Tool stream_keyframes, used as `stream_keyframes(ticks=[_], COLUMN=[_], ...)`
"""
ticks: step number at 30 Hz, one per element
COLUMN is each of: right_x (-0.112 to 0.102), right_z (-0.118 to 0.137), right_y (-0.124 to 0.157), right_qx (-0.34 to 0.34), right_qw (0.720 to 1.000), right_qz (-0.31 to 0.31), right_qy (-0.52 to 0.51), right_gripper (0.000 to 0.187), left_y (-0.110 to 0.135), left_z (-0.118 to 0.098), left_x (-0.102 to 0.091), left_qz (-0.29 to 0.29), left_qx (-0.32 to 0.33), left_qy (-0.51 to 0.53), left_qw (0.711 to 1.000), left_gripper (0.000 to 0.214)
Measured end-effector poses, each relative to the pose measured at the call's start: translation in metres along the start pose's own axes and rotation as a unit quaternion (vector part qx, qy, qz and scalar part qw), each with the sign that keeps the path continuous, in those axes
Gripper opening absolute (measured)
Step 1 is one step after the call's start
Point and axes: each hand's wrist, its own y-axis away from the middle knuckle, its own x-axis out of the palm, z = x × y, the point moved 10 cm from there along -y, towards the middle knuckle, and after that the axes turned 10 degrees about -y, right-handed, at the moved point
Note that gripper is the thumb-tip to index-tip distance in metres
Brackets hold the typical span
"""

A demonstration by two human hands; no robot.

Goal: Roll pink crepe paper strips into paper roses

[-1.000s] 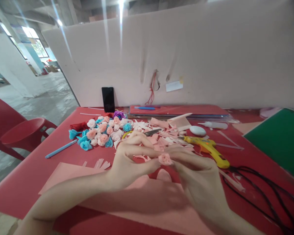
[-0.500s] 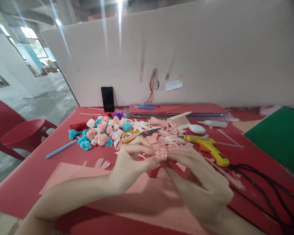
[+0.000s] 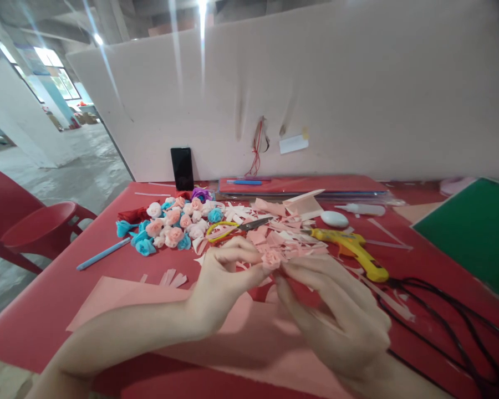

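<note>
red table [image 3: 45, 299]. a pink paper sheet [image 3: 120, 296] is spread just nearer than the grip on the paper rose [image 3: 271, 258]; scissors [image 3: 237, 226] and pink scraps [image 3: 293, 237] are laid just beyond it, a flower heap [image 3: 172, 221] and a blue pen [image 3: 103, 254] to its left, a yellow glue gun [image 3: 353, 249], black cable [image 3: 403, 284] and green sheet [image 3: 474, 233] to its right.

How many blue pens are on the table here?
2. One blue pen lies left of the flower pile; the other lies at the back on the red folders by the wall. Paper scraps may hide more.
</note>
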Motion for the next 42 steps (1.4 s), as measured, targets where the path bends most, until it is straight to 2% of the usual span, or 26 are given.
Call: stream_keyframes(ticks=[5,10,13,16,18,26,29,32,38,42], right_x=[0.000,-0.001,0.010,0.033,0.046,0.066,0.068,0.066,0.059,0.054], right_z=[-0.008,-0.026,-0.047,-0.062,-0.065,-0.066,-0.064,-0.062,-0.060,-0.060], right_y=[0.000,-0.005,-0.001,0.009,0.012,0.023,0.026,0.023,0.007,0.002], right_qx=[0.053,0.176,0.290,0.386,0.408,0.415,0.417,0.413,0.375,0.342], right_qw=[0.997,0.971,0.915,0.824,0.775,0.707,0.703,0.711,0.752,0.777], right_qz=[-0.011,-0.024,-0.013,0.038,0.071,0.120,0.117,0.108,0.109,0.112], right_qy=[-0.050,-0.161,-0.282,-0.414,-0.478,-0.560,-0.563,-0.559,-0.531,-0.516], right_gripper=[0.025,0.020,0.015,0.008,0.007,0.013,0.021,0.025,0.021,0.022], left_y=[-0.002,-0.002,-0.001,0.002,0.004,0.012,0.017,0.018,0.023,0.024], left_z=[0.003,-0.001,-0.017,-0.039,-0.051,-0.074,-0.076,-0.076,-0.080,-0.081], left_x=[-0.001,-0.002,0.000,0.002,0.004,0.012,0.013,0.013,0.018,0.019], left_qz=[-0.009,0.003,0.028,0.048,0.058,0.076,0.069,0.064,0.076,0.076], left_qx=[-0.004,0.030,0.103,0.197,0.246,0.339,0.345,0.340,0.377,0.377], left_qy=[0.010,0.001,-0.040,-0.089,-0.116,-0.201,-0.228,-0.233,-0.231,-0.230], left_qw=[1.000,1.000,0.993,0.975,0.960,0.916,0.908,0.909,0.894,0.894], left_gripper=[0.013,0.012,0.013,0.017,0.016,0.006,0.005,0.007,0.010,0.010])
